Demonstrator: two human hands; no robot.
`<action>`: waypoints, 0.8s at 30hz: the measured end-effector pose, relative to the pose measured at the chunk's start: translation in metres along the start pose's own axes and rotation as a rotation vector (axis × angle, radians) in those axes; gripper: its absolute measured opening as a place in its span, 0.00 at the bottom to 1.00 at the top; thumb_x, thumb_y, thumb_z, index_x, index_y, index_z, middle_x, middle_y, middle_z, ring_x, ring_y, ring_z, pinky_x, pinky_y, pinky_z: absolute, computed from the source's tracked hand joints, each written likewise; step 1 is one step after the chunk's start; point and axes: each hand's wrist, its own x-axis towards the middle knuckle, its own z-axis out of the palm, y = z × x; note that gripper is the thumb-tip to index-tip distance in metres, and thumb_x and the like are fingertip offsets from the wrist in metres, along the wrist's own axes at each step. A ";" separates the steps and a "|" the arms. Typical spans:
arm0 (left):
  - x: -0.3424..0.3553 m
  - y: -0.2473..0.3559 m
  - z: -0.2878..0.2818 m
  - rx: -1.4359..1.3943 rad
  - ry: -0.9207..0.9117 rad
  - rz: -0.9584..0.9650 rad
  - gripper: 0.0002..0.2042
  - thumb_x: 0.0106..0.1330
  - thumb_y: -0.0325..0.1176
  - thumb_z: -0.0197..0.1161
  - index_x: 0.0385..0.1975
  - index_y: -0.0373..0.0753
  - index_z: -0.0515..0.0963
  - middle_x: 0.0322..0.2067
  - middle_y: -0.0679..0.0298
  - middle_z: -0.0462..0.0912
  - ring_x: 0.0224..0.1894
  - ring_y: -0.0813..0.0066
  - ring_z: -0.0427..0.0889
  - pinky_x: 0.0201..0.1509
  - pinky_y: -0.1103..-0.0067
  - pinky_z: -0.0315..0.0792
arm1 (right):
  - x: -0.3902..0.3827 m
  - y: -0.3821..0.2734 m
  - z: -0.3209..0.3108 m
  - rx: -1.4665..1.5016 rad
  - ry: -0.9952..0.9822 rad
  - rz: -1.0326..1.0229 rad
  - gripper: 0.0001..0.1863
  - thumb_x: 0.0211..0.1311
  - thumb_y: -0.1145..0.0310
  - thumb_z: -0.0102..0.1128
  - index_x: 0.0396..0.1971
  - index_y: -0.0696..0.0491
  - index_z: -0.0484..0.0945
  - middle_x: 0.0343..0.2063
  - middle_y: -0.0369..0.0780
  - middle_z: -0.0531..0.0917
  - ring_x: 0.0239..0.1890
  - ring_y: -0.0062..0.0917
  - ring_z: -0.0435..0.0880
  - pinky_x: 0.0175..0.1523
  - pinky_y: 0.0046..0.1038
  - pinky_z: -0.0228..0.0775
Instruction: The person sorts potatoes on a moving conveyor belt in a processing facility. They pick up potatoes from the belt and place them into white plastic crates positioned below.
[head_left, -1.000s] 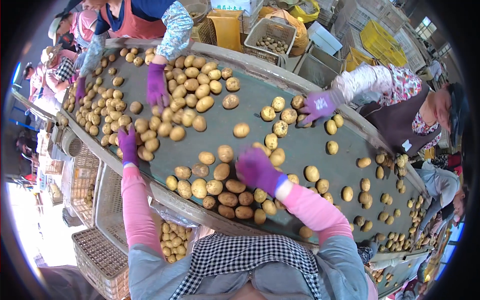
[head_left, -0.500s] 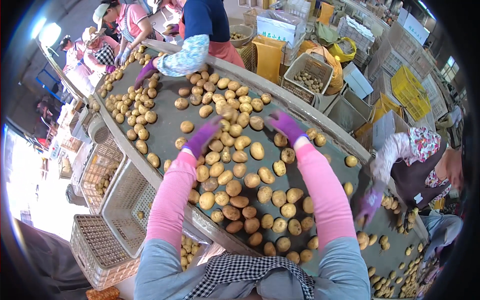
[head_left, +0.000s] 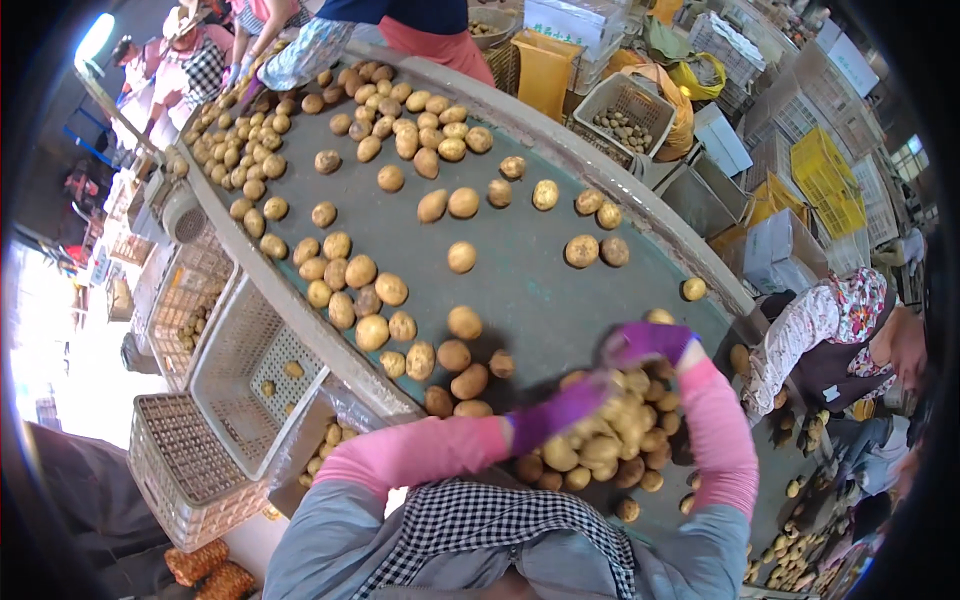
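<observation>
Both my hands wear purple gloves and are low over a grey-green conveyor belt (head_left: 520,280), at the edge of a crowded heap of potatoes (head_left: 600,445). My left hand (head_left: 560,412) lies along the heap's upper left side, touching potatoes. Across from it, my right hand (head_left: 645,346) bends over the heap's far side. Motion smears the fingers of both hands, so their closure does not show. A looser group of potatoes (head_left: 362,270) lies left of my left forearm, with several single ones scattered farther up the belt.
Raised rails (head_left: 640,215) border the belt. Plastic crates (head_left: 200,455) stand at the lower left; a crate of potatoes (head_left: 625,115) and yellow crates (head_left: 828,180) stand beyond the far rail. Co-workers lean over the belt at the upper left; another person (head_left: 835,345) is at the right.
My hands have moved from the belt's middle toward me and to the right. Many potatoes there are now bunched between them, leaving the middle sparser. The far co-worker's arm has shifted left.
</observation>
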 end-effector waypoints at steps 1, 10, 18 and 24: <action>0.003 -0.008 0.022 -0.030 -0.043 0.064 0.25 0.80 0.36 0.55 0.74 0.39 0.65 0.68 0.61 0.73 0.59 0.76 0.77 0.62 0.74 0.73 | -0.028 0.001 0.013 -0.186 0.019 0.009 0.14 0.68 0.60 0.65 0.47 0.51 0.87 0.42 0.39 0.90 0.43 0.30 0.88 0.49 0.31 0.78; -0.021 0.027 -0.083 1.171 0.401 0.156 0.22 0.72 0.31 0.61 0.65 0.36 0.72 0.56 0.53 0.78 0.58 0.56 0.79 0.64 0.62 0.72 | -0.221 0.051 0.050 -0.250 0.415 0.295 0.16 0.63 0.54 0.65 0.40 0.50 0.88 0.35 0.45 0.89 0.40 0.41 0.88 0.46 0.38 0.79; -0.103 0.089 -0.287 1.878 1.007 -0.196 0.28 0.60 0.46 0.69 0.59 0.38 0.77 0.49 0.53 0.82 0.55 0.53 0.81 0.62 0.56 0.72 | -0.138 -0.025 0.074 -0.571 0.926 -0.283 0.17 0.61 0.64 0.70 0.49 0.52 0.85 0.46 0.44 0.89 0.49 0.41 0.88 0.56 0.40 0.79; -0.087 0.095 -0.302 1.977 0.641 -0.227 0.07 0.66 0.37 0.63 0.41 0.46 0.81 0.41 0.58 0.80 0.49 0.56 0.82 0.49 0.62 0.79 | 0.011 -0.132 0.099 -0.404 0.935 -0.755 0.15 0.57 0.64 0.73 0.43 0.53 0.85 0.38 0.44 0.88 0.43 0.41 0.87 0.48 0.40 0.80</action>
